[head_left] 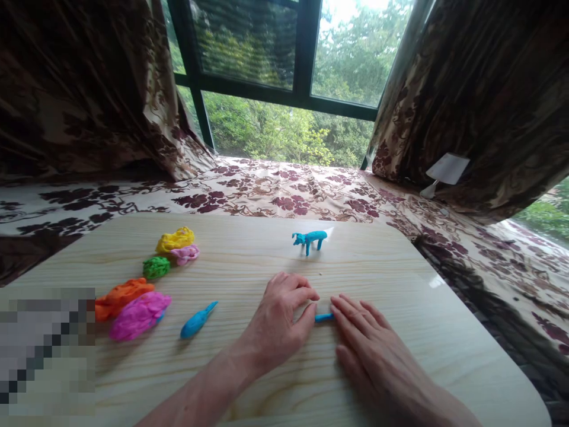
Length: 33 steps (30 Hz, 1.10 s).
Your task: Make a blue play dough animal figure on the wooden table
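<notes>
A thin blue clay roll (324, 318) lies on the table between my two hands. My left hand (287, 308) rests at its left end, fingers curled and the thumb and index fingertips drawn together against that end. Flat over the roll's right part lies my right hand (364, 338), its fingers stretched out and covering the rest of it. Beyond my hands stands a small blue clay animal (313, 238) on its legs, with a shaped head at the left. A blue clay lump (195, 323) with a pointed end lies to the left of my left hand.
On the table's left side are yellow clay (175, 239), light pink clay (185, 254), green clay (156, 267), orange clay (127, 296) and bright pink clay (140, 317). The pale wooden table (249, 246) borders a flowered cloth (284, 190). A white lamp (447, 170) stands back right.
</notes>
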### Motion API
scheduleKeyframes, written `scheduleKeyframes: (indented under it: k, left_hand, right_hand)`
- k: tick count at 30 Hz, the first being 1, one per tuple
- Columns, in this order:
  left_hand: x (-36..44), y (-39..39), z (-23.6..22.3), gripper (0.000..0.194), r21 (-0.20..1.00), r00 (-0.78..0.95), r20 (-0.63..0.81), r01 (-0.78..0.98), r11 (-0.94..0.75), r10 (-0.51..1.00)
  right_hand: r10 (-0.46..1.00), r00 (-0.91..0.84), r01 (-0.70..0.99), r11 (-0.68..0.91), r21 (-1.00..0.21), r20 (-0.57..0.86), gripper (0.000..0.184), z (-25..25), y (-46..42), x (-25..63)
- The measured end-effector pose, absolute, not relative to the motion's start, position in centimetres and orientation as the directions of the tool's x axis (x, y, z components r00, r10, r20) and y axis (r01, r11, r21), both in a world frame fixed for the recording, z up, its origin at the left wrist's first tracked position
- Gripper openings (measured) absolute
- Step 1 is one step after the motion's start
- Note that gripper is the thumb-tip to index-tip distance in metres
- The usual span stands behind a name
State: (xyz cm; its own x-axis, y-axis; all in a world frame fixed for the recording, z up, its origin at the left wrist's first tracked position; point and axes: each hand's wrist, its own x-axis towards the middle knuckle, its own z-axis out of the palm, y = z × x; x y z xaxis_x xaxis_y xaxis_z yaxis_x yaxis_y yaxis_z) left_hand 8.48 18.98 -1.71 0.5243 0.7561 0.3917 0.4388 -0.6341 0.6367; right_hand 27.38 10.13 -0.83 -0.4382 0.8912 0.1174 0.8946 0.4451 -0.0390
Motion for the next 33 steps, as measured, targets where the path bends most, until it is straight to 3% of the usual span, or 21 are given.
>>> scheduleKeyframes:
  k: [4, 11, 14, 18, 24, 33]
  left_hand:
    - [8.5, 19.0, -1.7, 0.018, 0.670, 0.495, 0.387, 0.429, -0.606, 0.778]
    - [8.5, 19.5, -2.2, 0.022, 0.736, 0.433, 0.343, 0.428, -0.525, 0.834]
    - [8.5, 19.6, -2.2, 0.022, 0.747, 0.424, 0.344, 0.417, -0.517, 0.838]
    - [8.5, 19.7, -2.2, 0.021, 0.736, 0.419, 0.356, 0.426, -0.527, 0.836]
    - [8.5, 19.8, -2.2, 0.023, 0.755, 0.400, 0.352, 0.412, -0.509, 0.846]
    - [8.4, 18.1, -1.8, 0.015, 0.676, 0.483, 0.379, 0.437, -0.593, 0.789]
  right_hand:
    - [0.870, -0.485, 0.874, 0.483, 0.047, 0.091, 0.058, -2.2, 9.5, 27.5]
    - [0.929, -0.365, 0.931, 0.365, 0.019, 0.059, 0.060, -2.0, 10.9, 26.7]
    - [0.908, -0.414, 0.910, 0.412, 0.034, 0.068, 0.063, -2.5, 9.8, 26.8]
    - [0.882, -0.460, 0.888, 0.456, 0.063, 0.099, 0.067, -3.2, 8.5, 27.0]
    - [0.939, -0.342, 0.940, 0.342, 0.005, 0.046, 0.063, -2.4, 10.6, 25.9]
    - [0.910, -0.412, 0.909, 0.407, 0.093, 0.043, 0.060, -2.6, 8.1, 26.3]
